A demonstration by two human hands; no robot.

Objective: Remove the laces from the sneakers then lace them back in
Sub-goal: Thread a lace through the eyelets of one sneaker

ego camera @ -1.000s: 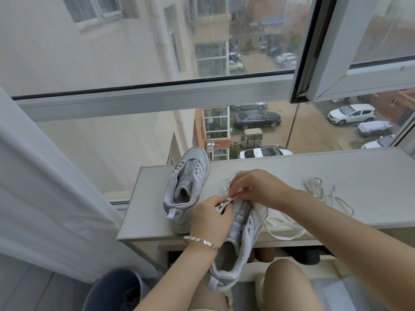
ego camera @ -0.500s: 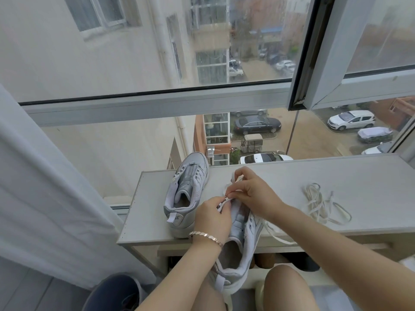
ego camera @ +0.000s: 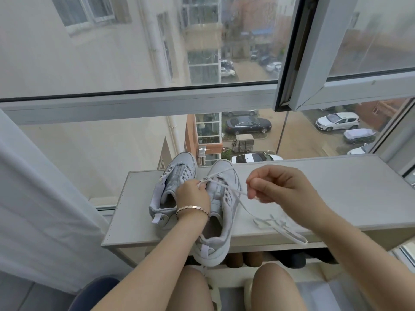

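Two pale grey sneakers stand side by side on a grey shelf top (ego camera: 336, 198), toes toward the window. The left sneaker (ego camera: 173, 187) has no lace. The right sneaker (ego camera: 221, 212) hangs its heel over the front edge and carries a white lace (ego camera: 242, 194) through its front eyelets. My left hand (ego camera: 194, 197) holds that sneaker's left eyelet flap and pinches one lace end there. To the right of the shoe, my right hand (ego camera: 280, 187) is raised with curled fingers pinching the other lace strand, which runs taut from the eyelets. Loose lace (ego camera: 280, 227) trails blurred under my right wrist.
A white curtain (ego camera: 40, 209) hangs at the left. The window glass rises right behind the shelf, with an opened sash (ego camera: 314, 63) at upper right. Dark shoes (ego camera: 292, 259) sit on the lower shelf. My knees (ego camera: 269, 286) are below, and a dark bin (ego camera: 94, 295) stands at bottom left.
My right hand has left the eyelets and moved right and up, drawing the lace strand out taut. The left hand stays on the sneaker. The camera has tilted slightly.
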